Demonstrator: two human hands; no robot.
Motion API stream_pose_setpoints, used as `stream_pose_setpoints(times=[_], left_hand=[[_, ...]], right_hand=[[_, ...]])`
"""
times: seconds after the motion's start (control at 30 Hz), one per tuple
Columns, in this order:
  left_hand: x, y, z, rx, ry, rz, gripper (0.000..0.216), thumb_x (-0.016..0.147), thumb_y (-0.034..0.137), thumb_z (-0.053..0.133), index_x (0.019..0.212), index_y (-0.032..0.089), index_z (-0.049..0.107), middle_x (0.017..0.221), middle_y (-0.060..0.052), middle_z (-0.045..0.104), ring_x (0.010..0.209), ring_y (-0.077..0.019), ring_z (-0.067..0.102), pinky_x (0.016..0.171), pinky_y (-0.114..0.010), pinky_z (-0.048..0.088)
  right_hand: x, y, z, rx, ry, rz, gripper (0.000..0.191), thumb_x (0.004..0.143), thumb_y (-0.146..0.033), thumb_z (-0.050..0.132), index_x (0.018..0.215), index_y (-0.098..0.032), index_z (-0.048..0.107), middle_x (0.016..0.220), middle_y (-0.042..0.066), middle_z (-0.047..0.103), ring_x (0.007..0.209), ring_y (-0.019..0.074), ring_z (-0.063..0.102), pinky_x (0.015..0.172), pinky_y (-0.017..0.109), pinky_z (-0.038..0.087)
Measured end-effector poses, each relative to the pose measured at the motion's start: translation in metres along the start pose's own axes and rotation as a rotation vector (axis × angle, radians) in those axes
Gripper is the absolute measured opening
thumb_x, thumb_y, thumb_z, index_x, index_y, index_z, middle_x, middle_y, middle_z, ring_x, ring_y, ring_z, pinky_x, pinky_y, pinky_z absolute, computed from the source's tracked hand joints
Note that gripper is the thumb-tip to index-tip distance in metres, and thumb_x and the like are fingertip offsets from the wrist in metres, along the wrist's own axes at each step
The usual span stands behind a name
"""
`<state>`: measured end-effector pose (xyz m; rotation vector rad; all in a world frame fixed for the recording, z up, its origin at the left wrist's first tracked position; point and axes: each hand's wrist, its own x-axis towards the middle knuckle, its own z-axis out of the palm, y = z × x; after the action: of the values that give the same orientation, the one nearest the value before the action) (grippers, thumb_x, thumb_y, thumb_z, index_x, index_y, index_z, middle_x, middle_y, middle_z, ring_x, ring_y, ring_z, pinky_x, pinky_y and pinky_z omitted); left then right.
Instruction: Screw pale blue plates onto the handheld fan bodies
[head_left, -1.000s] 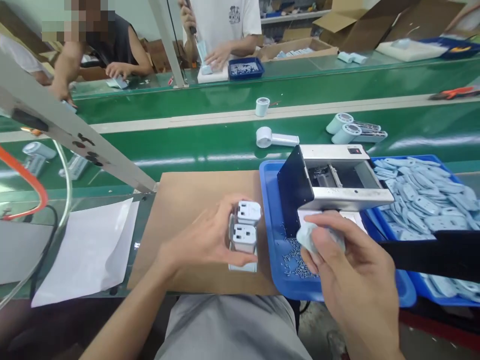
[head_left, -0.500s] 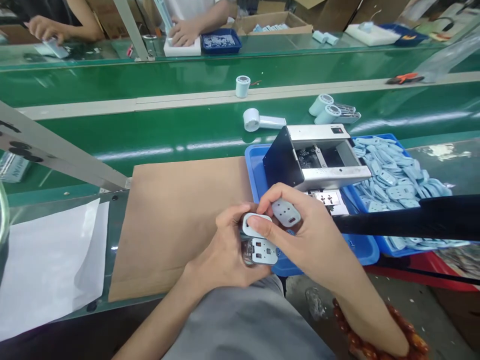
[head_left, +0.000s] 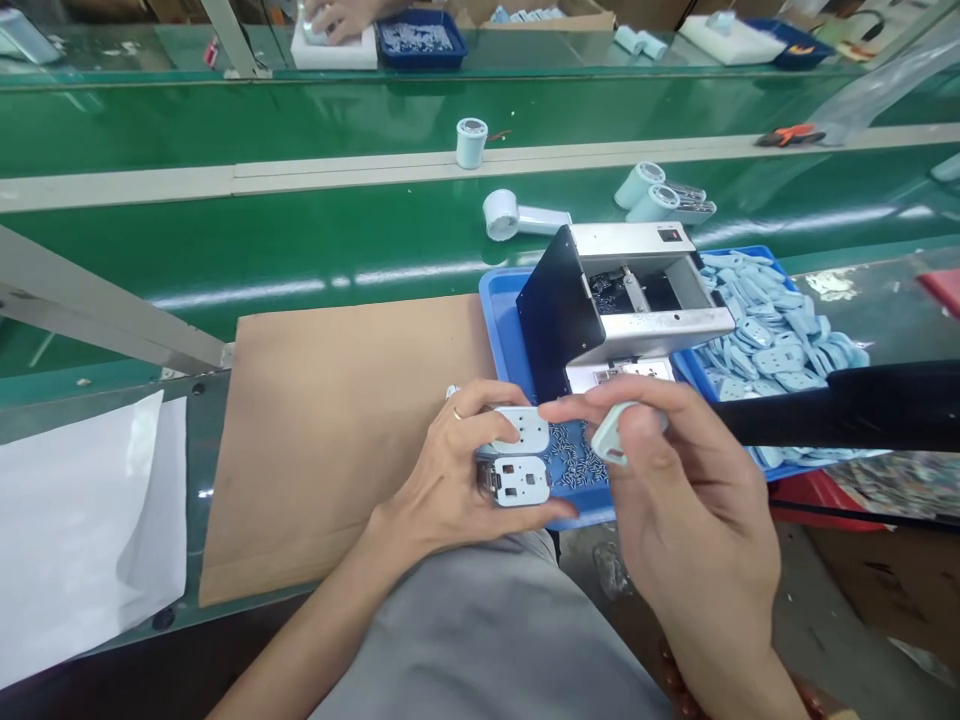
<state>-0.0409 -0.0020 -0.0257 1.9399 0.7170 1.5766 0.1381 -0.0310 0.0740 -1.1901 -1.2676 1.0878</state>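
Sitting within the left hand (head_left: 439, 475), two casings (head_left: 531, 482).

Head-worn view, forward and down

small cover (head_left: 609, 436) — smooth plastic | conveyor belt (head_left: 360, 245) — glossy | cardboard sheet (head_left: 337, 430), matt

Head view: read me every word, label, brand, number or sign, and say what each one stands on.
No text can be read here.
Cardboard box at lower right: dark marks, too blurred to read.
Black-and-silver machine: any marking on its switch is too small to read.
Light-blue piece in the right hand: no readable lettering.
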Motion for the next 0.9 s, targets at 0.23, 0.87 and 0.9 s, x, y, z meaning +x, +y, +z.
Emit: stream_pose_setpoints(times=[0.23,0.87,0.9], left_hand=[[-0.005,-0.011,0.008,-0.097,0.084,0.000,0.086,0.088,0.078,0.091,0.149,0.037,0.046,0.138,-0.013,0.066,0.121,-0.0320,0.074,0.095,-0.050,0.063],[-0.005,-0.001,0.016,-0.031,0.011,-0.029,0.082,0.086,0.087,0.084,0.143,0.042,0.048,0.134,-0.009,0.067,0.112,-0.0306,0.074,0.093,-0.053,0.061],[-0.005,-0.002,0.017,-0.036,0.024,-0.015,0.078,0.090,0.087,0.081,0.144,0.041,0.048,0.134,-0.009,0.067,0.111,-0.0296,0.075,0.092,-0.051,0.061]], right_hand=[[-0.014,-0.002,0.017,0.028,0.148,0.002,0.008,0.107,-0.033,0.090,0.107,-0.030,0.083,0.107,0.002,0.081,0.098,0.0115,0.080,0.078,0.012,0.063],[0.012,0.002,-0.003,0.048,-0.214,0.107,0.022,0.089,-0.032,0.102,0.082,-0.024,0.083,0.082,0.000,0.053,0.075,0.0080,0.055,0.064,0.015,0.047],[0.013,0.002,-0.005,0.055,-0.245,0.101,0.020,0.091,-0.032,0.101,0.082,-0.024,0.084,0.082,0.001,0.053,0.075,0.0078,0.055,0.064,0.016,0.047]])
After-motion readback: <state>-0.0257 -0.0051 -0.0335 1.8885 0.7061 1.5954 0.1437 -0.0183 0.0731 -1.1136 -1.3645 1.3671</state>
